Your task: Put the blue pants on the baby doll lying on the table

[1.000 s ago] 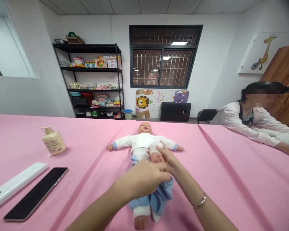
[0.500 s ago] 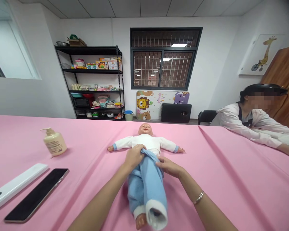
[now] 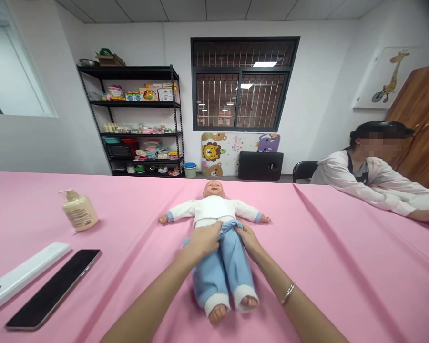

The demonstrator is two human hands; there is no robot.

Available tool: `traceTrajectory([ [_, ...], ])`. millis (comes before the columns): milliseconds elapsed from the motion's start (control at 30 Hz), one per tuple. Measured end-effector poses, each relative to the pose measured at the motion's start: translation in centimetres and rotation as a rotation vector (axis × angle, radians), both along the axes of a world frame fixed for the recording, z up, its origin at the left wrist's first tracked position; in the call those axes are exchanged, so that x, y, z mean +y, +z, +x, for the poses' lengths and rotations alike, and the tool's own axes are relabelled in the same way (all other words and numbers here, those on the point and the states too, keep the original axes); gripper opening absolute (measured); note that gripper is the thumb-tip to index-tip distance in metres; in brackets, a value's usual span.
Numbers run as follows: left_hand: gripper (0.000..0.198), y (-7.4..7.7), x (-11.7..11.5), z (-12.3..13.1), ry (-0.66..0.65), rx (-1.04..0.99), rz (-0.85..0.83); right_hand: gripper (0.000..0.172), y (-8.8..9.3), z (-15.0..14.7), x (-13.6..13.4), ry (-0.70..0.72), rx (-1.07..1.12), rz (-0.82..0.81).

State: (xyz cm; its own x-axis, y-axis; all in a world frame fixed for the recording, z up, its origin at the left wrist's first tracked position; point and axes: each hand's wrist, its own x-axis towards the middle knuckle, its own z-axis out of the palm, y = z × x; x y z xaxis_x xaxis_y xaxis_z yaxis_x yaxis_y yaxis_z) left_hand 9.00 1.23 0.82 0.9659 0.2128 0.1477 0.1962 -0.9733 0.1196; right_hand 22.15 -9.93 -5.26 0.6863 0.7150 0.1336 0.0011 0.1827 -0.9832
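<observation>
Well, both hands sit at the doll's hips. The left hand [image 3: 204,239] is curled shut on the near-left side of the waistband [image 3: 229,226], and the right hand [image 3: 246,237] pinches the right side, fingers closed on the cloth. Gripping both sides at once looks meant to keep the band level. The blue trousers [image 3: 223,267] cover both legs down to white cuffs, with bare feet poking out toward the near edge. The doll [image 3: 214,208] lies face up in the middle of the pink bench [image 3: 343,267], head far, arms spread flat, so it does not roll. To the left, well apart, stand a pump bottle [image 3: 79,211], a phone [image 3: 53,288] and a white bar [image 3: 25,274]. Far right, another person [image 3: 368,181] leans on the bench; a shelf [image 3: 136,121] lines the back wall.
</observation>
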Motion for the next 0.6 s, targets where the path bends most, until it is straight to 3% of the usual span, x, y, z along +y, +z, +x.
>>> traceTrajectory([
  [100, 0.029, -1.2, -0.1, 0.8, 0.026, -0.077, 0.015, 0.045, -0.7, 0.5, 0.0, 0.049, 0.112, -0.028],
  [200, 0.024, -1.2, 0.0, 1.0, -0.006, -0.118, 0.032, 0.041, -1.3, 1.2, 0.1, 0.065, 0.088, -0.082],
  [300, 0.023, -0.6, 0.9, 0.7, 0.017, -0.29, 0.137, 0.033, -1.9, 1.9, 0.0, -0.105, -0.211, -0.08],
  [367, 0.032, -0.6, 2.3, 0.3, 0.17, -0.445, 0.111, 0.03, -2.5, 2.2, -0.3, -0.258, -0.381, -0.097],
  [433, 0.048, -1.2, 4.1, -0.3, 0.327, -0.501, -0.125, 0.031, -3.0, 2.4, -0.4, -0.37, -0.41, -0.152],
  [467, 0.052, -1.7, 5.0, -0.6, 0.331, -0.475, -0.323, 0.032, -3.2, 2.4, -0.4, -0.403, -0.392, -0.159],
  [533, 0.056, -2.9, 6.1, -1.3, 0.181, -0.397, -0.752, 0.036, -3.3, 2.2, -0.3, -0.388, -0.341, -0.108],
  [600, 0.055, -4.0, 6.4, -1.8, 0.03, -0.409, -1.03, 0.04, -3.0, 1.9, 0.0, -0.267, -0.237, -0.052],
])
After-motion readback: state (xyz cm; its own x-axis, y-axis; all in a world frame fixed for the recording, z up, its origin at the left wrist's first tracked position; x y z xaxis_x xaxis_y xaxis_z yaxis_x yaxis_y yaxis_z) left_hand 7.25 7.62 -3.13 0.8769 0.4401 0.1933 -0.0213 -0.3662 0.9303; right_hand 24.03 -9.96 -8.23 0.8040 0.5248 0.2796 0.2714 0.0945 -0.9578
